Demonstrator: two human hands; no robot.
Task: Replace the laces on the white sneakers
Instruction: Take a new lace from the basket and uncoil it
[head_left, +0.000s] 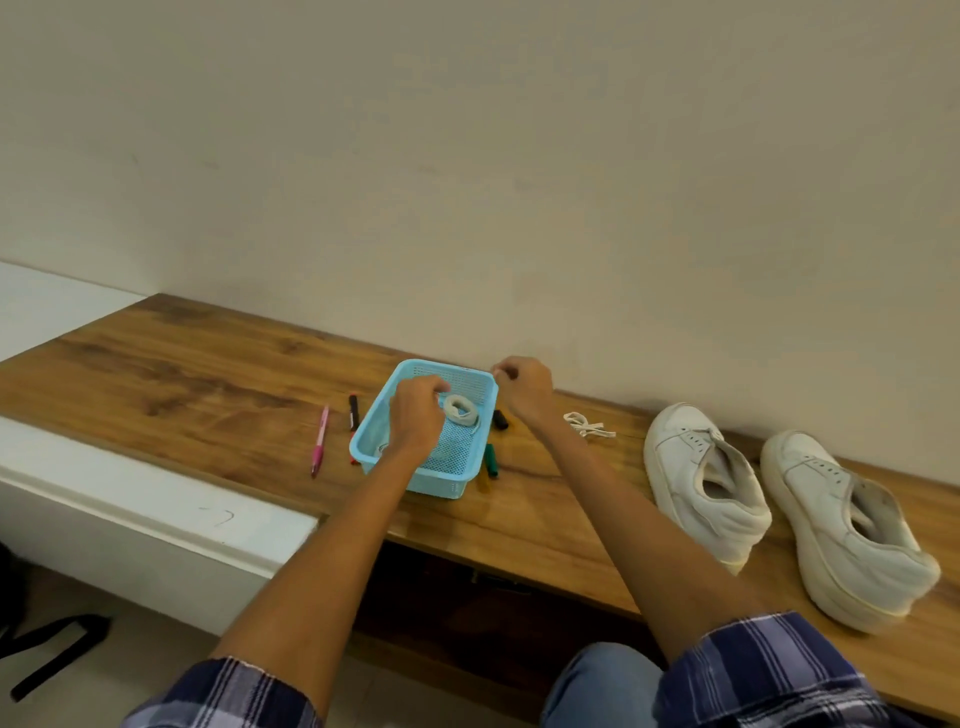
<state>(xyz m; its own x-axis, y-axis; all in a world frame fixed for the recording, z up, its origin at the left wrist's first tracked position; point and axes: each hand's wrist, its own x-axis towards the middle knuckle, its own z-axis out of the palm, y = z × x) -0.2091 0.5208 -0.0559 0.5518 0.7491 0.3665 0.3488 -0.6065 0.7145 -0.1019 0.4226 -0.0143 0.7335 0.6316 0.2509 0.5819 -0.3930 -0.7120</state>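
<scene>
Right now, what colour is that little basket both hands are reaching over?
Light blue, with perforated mesh walls. The basket shows best in the head view, sitting on the wooden bench.

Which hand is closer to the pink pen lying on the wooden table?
The left hand. It reaches into the light blue plastic basket, just right of the pink pen. The right hand is farther away, past the basket's far right corner.

On the brown wooden worktop (208, 374) a light-blue perforated plastic basket (470, 382) holds a rolled white lace (461, 409). The left hand (415, 415) reaches into it with curled fingers; the right hand (522, 387) pinches a lace end at its 1 o'clock corner. At 3 o'clock lie two unlaced white sneakers (696, 483).
</scene>
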